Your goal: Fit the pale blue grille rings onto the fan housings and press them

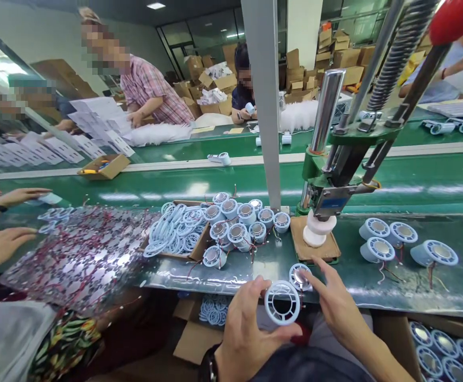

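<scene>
While left hand pinches ring, right hand hovers.

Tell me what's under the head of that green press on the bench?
Under the green press sits a white round block on a brown cardboard pad. The pad rests on the green bench. Whatever lies beneath the white block or pad is covered.

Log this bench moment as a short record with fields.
left hand: left hand holds a pale blue ring grille by its rim
right hand: right hand fingers rest on a round motor unit at the bench edge
press: hand press over a white cap on a brown pad
stock: grilles in a cardboard box; motor units clustered beside it
</scene>
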Available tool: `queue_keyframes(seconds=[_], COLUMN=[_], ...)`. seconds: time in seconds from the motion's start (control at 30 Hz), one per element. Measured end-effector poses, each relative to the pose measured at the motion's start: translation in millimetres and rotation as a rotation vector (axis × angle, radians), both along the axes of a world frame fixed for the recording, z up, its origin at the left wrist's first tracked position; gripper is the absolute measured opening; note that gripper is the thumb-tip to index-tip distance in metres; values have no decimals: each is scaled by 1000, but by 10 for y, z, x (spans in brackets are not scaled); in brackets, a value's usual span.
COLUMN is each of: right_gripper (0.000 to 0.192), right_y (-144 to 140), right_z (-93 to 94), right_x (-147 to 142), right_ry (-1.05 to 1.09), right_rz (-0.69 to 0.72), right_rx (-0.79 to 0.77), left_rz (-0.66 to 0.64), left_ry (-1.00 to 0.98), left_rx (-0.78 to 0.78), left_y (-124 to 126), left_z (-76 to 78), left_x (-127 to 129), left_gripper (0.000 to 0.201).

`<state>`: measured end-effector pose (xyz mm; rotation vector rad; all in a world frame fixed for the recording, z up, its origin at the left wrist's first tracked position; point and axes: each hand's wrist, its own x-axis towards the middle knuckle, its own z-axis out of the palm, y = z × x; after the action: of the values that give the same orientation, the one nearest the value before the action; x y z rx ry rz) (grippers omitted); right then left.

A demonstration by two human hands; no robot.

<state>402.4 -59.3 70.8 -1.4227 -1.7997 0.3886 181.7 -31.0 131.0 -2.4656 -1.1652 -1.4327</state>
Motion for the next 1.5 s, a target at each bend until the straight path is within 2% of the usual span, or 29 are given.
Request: queue_keyframes(seconds=[0.07,0.2,0.27,0.33,0.4,0.47,0.67,0.93,1.03,1.1,1.23,1.3,1.4,1.5], right_gripper=[44,46,48,52,53,53,54,64,61,53,42,40,47,61], right_y=[-113,-222,-198,-165,-150,-153,-175,-208,-238,-223,-77,7,85,117], right_z=[233,596,656,660,648,647,669,599,577,530,299,139,-97,-293], right_x=[-88,-348,-431,-456,-443,-423,-419,-432,-406,-342,-120,-37,-50,-186], right_ry=[267,870,1064,1194,1266,1286,1269,1244,1144,992,607,423,225,163], right_rz=[54,213,211,227,258,270,240,266,272,226,-55,-139,-114,-70], right_rx=[-88,-465,-581,-625,-639,-654,-647,-612,-562,-460,-163,-87,-51,-45], left_rz=[-22,-62,-83,-158,-260,-319,-319,-306,-311,-308,-308,-313,-296,-280], left_ry=[3,-39,-84,-122,-146,-157,-135,-171,-219,-265,-382,-415,-417,-417], left_rx=[4,-50,-166,-321,-441,-487,-498,-547,-604,-652,-779,-825,-833,-851], left_y=[-5,-48,-67,-74,-70,-66,-79,-69,-75,-85,-107,-116,-125,-106], left_z=[9,10,26,57,87,100,71,72,31,-11,-76,-90,-119,-192], left_x=[43,106,112,104,94,88,82,89,74,54,13,-4,-25,-31], left_gripper=[94,93,94,91,80,72,69,62,62,64,68,69,69,72])
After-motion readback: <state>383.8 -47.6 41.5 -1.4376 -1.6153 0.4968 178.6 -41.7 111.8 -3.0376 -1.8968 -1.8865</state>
